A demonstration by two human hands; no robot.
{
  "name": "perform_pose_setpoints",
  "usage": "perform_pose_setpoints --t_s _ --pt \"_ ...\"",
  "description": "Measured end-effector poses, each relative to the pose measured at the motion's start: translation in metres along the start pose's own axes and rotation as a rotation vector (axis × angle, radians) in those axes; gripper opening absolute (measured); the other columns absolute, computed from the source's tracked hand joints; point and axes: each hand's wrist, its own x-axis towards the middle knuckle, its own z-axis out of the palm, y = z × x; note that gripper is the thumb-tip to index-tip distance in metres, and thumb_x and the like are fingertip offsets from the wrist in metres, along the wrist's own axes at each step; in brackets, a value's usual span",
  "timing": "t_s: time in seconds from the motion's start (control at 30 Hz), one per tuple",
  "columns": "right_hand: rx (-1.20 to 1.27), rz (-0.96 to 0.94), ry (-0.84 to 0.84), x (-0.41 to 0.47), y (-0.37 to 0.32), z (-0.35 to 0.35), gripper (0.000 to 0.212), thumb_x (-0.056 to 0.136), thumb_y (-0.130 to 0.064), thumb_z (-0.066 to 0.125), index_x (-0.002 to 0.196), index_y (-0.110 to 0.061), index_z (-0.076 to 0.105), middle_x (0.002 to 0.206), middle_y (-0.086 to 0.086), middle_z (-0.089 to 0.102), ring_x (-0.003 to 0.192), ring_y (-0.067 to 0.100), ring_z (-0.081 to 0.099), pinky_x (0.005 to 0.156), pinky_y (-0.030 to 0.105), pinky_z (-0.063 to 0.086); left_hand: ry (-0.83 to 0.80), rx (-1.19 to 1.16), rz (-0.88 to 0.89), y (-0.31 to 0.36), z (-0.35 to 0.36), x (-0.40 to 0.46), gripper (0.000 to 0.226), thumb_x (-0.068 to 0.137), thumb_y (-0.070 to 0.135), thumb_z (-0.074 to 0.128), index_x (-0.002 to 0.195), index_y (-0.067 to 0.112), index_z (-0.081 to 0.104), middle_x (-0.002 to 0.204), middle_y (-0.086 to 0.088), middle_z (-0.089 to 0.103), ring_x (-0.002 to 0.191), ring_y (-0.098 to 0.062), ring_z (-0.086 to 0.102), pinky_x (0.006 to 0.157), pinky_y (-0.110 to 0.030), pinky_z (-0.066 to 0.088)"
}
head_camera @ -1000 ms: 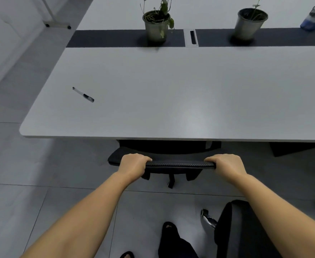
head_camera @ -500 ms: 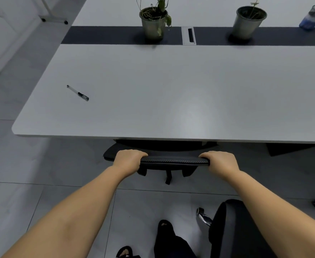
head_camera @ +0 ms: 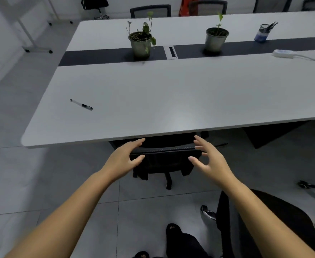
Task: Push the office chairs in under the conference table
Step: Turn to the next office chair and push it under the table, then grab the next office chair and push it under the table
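Both hands open: we see left hand (head_camera: 124,159) and right hand (head_camera: 209,161) with fingers spread at the ends of the office chair (head_camera: 164,155) backrest, gripping nothing. Chair seat sits under the table (head_camera: 153,101) edge.

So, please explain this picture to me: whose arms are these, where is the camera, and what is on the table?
There is no machine here. A person wears one wide-angle camera on the head, looking forward and down, so the two bare arms are that person's own. The left hand and right hand are open, fingers spread, at the top edge of a black office chair back; they hold nothing. The chair sits partly under the long white conference table. On the table lie a clear pen with a black cap, two grey pots with small green plants, a glass pen holder and a white power strip.
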Motion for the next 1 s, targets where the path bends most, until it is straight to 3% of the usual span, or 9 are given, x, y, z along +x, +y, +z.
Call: perform_pose_setpoints --t_s 0.17,0.33,0.43,0.57,0.63,0.7,0.83,1.0 --pt "0.308 0.112 0.226 -0.091 -0.044 0.027 0.057 0.084 -0.022 0.063 0.135 -0.032 0.039 0.124 -0.016 0.054 0.111 -0.002 0.054 0.088 0.007 0.043 0.161 -0.308 0.053 0.012 -0.014 -0.083 0.053 0.086 0.011 0.061 0.128 0.038 0.044 0.116 0.021 0.06 0.111 0.005 0.053 0.092 -0.006 0.04" --pt "0.463 0.274 0.397 -0.192 -0.062 0.057 0.048 0.084 -0.024 0.059 0.123 -0.047 0.043 0.121 -0.014 0.058 0.11 -0.003 0.054 0.089 0.022 0.045 0.16 -0.484 0.012 0.003 -0.003 -0.163 0.05 0.087 0.008 0.057 0.124 0.041 0.047 0.115 0.024 0.058 0.109 0.002 0.056 0.086 -0.007 0.045" --pt "0.518 0.386 0.496 -0.249 -0.067 0.074 0.049 0.079 -0.032 0.058 0.125 -0.042 0.044 0.121 -0.013 0.058 0.108 -0.004 0.055 0.086 0.02 0.045 0.064 -0.521 0.008 0.005 0.012 -0.198 0.053 0.088 0.006 0.056 0.121 0.047 0.046 0.115 0.025 0.057 0.108 0.004 0.056 0.083 -0.012 0.046" --pt "0.532 0.477 0.611 -0.312 -0.068 0.096 0.047 0.084 -0.013 0.059 0.119 -0.042 0.048 0.115 -0.009 0.062 0.107 0.001 0.058 0.084 0.019 0.049 -0.077 -0.535 0.044 0.015 0.03 -0.228 0.06 0.087 0.002 0.056 0.113 0.056 0.05 0.114 0.025 0.058 0.107 0.006 0.055 0.081 -0.007 0.047" --pt "0.522 0.497 0.65 -0.334 -0.067 0.1 0.048 0.084 -0.009 0.059 0.116 -0.043 0.049 0.111 -0.01 0.065 0.106 0.003 0.059 0.084 0.011 0.048 -0.135 -0.52 0.079 0.022 0.039 -0.236 0.06 0.086 0.003 0.057 0.111 0.058 0.05 0.115 0.026 0.058 0.108 0.005 0.055 0.082 -0.004 0.045" --pt "0.504 0.514 0.675 -0.351 -0.068 0.097 0.048 0.085 -0.008 0.059 0.116 -0.043 0.048 0.111 -0.011 0.064 0.105 -0.002 0.057 0.081 0.004 0.044 -0.191 -0.503 0.121 0.033 0.049 -0.242 0.053 0.087 0.009 0.059 0.112 0.056 0.049 0.115 0.027 0.057 0.109 0.005 0.054 0.081 -0.003 0.043" --pt "0.464 0.528 0.77 -0.39 -0.069 0.083 0.048 0.085 -0.007 0.059 0.117 -0.042 0.048 0.117 -0.012 0.06 0.104 -0.004 0.056 0.082 0.004 0.043 -0.287 -0.509 0.184 0.066 0.073 -0.258 0.041 0.078 0.035 0.057 0.112 0.055 0.05 0.117 0.028 0.056 0.109 0.007 0.054 0.082 -0.003 0.042" --pt "0.441 0.568 0.832 -0.463 -0.054 0.064 0.047 0.086 -0.01 0.06 0.122 -0.038 0.048 0.117 -0.014 0.06 0.105 -0.004 0.056 0.082 0.004 0.043 -0.351 -0.534 0.247 0.115 0.12 -0.298 0.04 0.076 0.038 0.057 0.109 0.058 0.05 0.114 0.028 0.057 0.107 0.007 0.055 0.081 -0.002 0.042"
